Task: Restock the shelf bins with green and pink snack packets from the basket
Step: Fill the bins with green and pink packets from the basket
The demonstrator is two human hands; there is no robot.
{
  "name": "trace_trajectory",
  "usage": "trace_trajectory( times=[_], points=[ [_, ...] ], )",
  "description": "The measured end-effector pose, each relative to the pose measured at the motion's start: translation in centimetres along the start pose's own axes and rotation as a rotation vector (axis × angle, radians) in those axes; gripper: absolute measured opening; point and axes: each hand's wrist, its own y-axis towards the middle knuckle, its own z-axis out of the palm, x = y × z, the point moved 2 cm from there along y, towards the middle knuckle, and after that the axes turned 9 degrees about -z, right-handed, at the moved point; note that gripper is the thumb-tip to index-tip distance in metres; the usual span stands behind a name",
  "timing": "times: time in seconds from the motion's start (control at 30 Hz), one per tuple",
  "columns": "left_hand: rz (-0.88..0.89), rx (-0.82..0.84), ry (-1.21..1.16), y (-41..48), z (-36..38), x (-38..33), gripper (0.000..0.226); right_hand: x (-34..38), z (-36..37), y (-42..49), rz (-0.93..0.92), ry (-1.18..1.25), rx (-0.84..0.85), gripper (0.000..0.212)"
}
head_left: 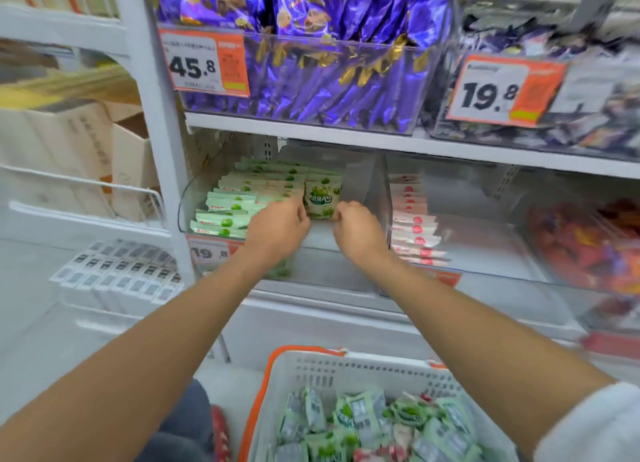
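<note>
Green packet (322, 198) held upright inside the green bin (188, 198), a clear tub on the lower shelf, seen from a head camera looking down along two bare arms. At the left of the bin, rows of green packets (242, 198) lie packed close together. Just right of them the left hand (277, 227) reaches in, its fingers (301, 215) curled and pinching the held packet's left edge. The packet stands face-forward near the bin's middle, against the packed rows. The right hand (358, 229) pinches its lower right corner, fingers curled. Right of the bin, past a clear divider, the pink bin (467, 219) holds a row of pink packets (414, 229) along its left side, with bare floor beside them. Below the bin, nearest the camera, a white basket (346, 368) with an orange rim holds a loose heap of mostly green packets and a few pink.

The step in hand appears to be seating one green packet beside the filled rows. The next move likely calls for both hands to let go once it stands steady, then a reach down to the basket for another; the bin's right part looks to have room.
</note>
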Motion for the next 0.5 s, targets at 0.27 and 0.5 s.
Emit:
trace_trajectory(
  times=[0.27,0.5],
  points=[
    [-0.014,0.025,-0.116,-10.7,4.2,1.7,0.065,-2.2,2.2,-13.9,-0.246,0.062,-0.057,0.012],
    [-0.15,0.346,0.011,-15.7,13.3,6.1,0.049,-10.5,15.6,-26.4,0.096,0.211,0.7,0.034]
  ],
)
